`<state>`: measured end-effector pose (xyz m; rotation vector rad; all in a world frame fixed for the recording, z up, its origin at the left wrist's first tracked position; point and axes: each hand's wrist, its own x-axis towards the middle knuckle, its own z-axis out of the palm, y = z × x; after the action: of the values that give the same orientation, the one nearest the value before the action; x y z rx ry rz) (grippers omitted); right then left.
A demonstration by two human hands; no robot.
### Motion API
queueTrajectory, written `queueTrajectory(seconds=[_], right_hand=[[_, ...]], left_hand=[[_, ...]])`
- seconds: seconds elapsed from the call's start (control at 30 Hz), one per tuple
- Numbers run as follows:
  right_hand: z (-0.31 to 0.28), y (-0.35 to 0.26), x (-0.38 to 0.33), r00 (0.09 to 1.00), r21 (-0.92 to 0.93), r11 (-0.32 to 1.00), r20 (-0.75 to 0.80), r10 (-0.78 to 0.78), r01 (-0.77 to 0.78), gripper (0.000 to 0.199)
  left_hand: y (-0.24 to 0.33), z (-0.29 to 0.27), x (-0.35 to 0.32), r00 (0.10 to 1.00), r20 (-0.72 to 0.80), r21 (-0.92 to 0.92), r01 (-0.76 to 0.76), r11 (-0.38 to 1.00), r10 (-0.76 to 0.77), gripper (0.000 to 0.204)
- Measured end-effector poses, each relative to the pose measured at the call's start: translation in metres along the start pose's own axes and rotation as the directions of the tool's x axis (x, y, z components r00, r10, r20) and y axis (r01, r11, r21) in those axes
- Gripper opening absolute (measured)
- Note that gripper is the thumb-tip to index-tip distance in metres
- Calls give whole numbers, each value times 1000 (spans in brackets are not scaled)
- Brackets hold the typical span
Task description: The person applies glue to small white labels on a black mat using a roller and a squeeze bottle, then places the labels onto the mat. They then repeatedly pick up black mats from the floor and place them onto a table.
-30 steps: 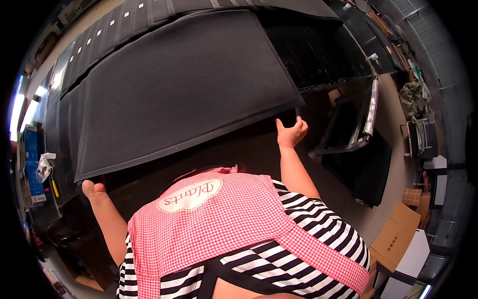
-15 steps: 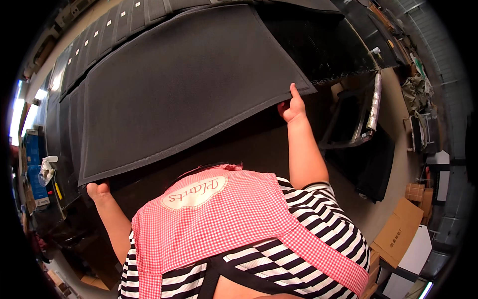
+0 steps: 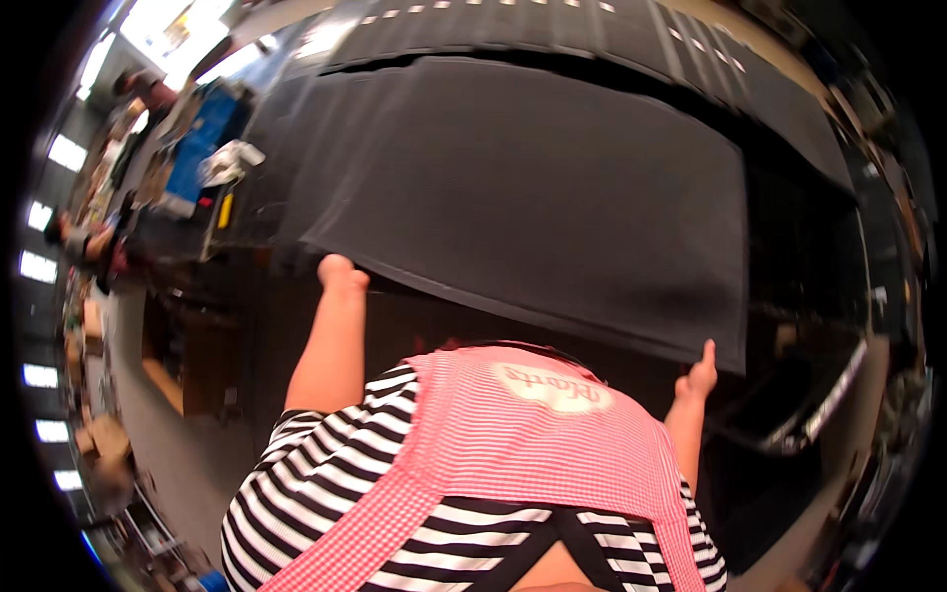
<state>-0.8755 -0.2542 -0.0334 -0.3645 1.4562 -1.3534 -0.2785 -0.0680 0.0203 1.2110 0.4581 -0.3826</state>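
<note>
The big black sheet (image 3: 543, 187) lies flat on the dark counter (image 3: 804, 242), in front of the person. It has a sewn line near its rim. Its near edge slants, w/ the L end farther away & the R end closer in.

The R hand (image 3: 698, 380) is at the near R corner, thumb on top, fingers tucked under & out of sight, so its grip looks pinched on the sheet. The L hand (image 3: 345, 276) is right at the near L corner, touching the edge. Its fingertips are hidden & a bit blurry, so can't tell if that grip is tight or loose.

To do this well, I'd say: pull both corners the same amt, b/c one side going first could make a wrinkle. A small lift at the edge should help it slide w/o rubbing. Hold close to the corners, not the mid, so it won't sag. The pink checked apron (image 3: 552, 424) is near that edge, so mind it doesn't catch.

Past the far side is a row of dark strips w/ white tags (image 3: 493, 28). Off to the L are a blue box (image 3: 197, 158), a crumpled white thing (image 3: 237, 161) & a yellow tool (image 3: 226, 209). Farther L, ppl are about, too blurry to tell more.
</note>
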Motion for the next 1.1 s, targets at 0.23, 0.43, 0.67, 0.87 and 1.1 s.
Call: queueTrajectory(seconds=[0.23,0.43,0.67,0.87,1.1], right_hand=[[18,-8,-5,975,-96,986,-162,-152,137,43],[33,-30,-35,927,-447,863,-163,-338,236,42],[21,-54,2,975,46,976,-73,-210,213,47],[7,-95,27,917,-282,881,-10,-399,380,54],[6,-91,76,950,-275,910,52,-307,309,53]], left_hand=[[-22,-54,36,997,42,48,56,997,-58,28],[-22,-44,28,999,16,-10,30,999,-30,23],[-17,-45,20,992,116,-66,66,996,-58,28],[-13,-54,-8,965,263,45,-11,999,-2,34],[-47,-65,0,955,276,3,-116,993,110,34]])
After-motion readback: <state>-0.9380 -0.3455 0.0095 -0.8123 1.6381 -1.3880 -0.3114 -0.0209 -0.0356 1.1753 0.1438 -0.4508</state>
